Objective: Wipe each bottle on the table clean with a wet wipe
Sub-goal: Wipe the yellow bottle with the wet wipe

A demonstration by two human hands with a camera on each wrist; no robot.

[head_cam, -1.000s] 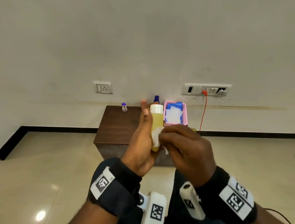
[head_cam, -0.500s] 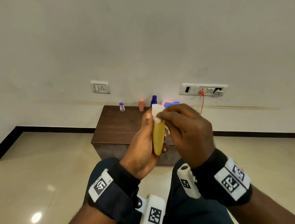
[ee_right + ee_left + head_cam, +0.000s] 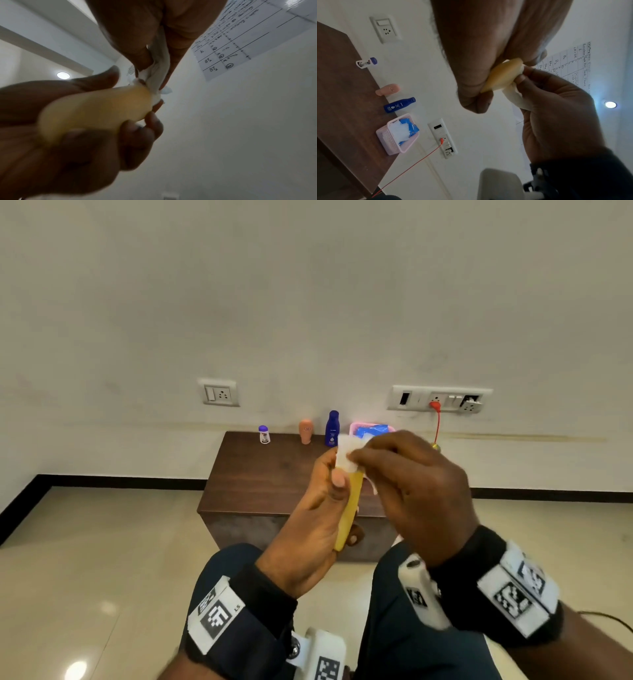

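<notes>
My left hand grips a yellow bottle upright in front of me, thumb along its side. My right hand pinches a white wet wipe round the bottle's top, hiding the cap. In the wrist views the yellow bottle lies in the left palm and the wet wipe wraps its upper end. On the brown table by the wall stand a small purple-capped bottle, a peach bottle and a dark blue bottle.
A pink basket with a blue wipes pack and loose white wipes sits at the table's back right. A red cable hangs from the wall sockets. Tiled floor surrounds the low table; my knees are below the hands.
The right hand slid the wipe from the bottle's lower body up to its top. The head view lifted slightly, showing the peach and blue bottles behind.
</notes>
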